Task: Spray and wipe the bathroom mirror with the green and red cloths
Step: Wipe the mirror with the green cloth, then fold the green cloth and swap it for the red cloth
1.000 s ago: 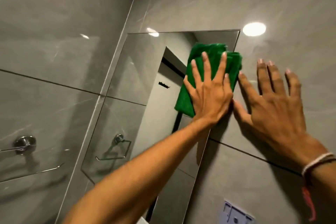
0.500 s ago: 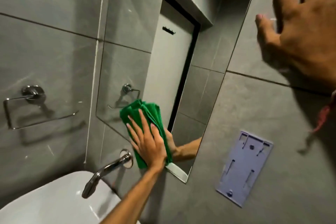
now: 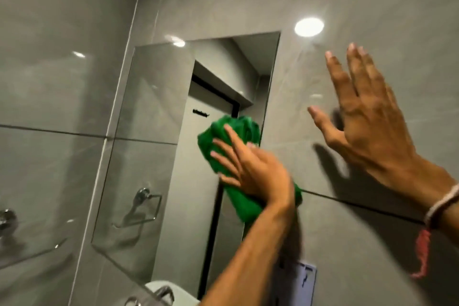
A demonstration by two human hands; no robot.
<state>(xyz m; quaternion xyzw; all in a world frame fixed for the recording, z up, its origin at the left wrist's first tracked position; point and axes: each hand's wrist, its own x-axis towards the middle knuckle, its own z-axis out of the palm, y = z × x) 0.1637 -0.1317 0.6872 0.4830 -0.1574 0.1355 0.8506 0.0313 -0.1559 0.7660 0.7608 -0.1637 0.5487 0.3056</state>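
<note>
A tall frameless mirror [image 3: 154, 156] hangs on the grey tiled wall. My left hand [image 3: 253, 171] presses a bunched green cloth [image 3: 233, 131] flat against the mirror's right edge, about mid-height, fingers spread over it. Part of the cloth hangs below my wrist. My right hand [image 3: 367, 117] rests open on the bare wall tile to the right of the mirror, fingers spread, holding nothing. A red and white thread band sits on that wrist. No red cloth or spray bottle is in view.
A chrome towel ring [image 3: 7, 221] is fixed to the left wall. The white basin [image 3: 171, 290] and chrome tap [image 3: 161, 293] show at the bottom. A pale purple wall bracket [image 3: 305, 278] sits low, right of the mirror. A ceiling light glints on the tile [image 3: 309, 27].
My left hand has carried the green cloth from the top right of the mirror down to its bottom, then back up to mid-height on the right edge. The camera has tilted up again.
</note>
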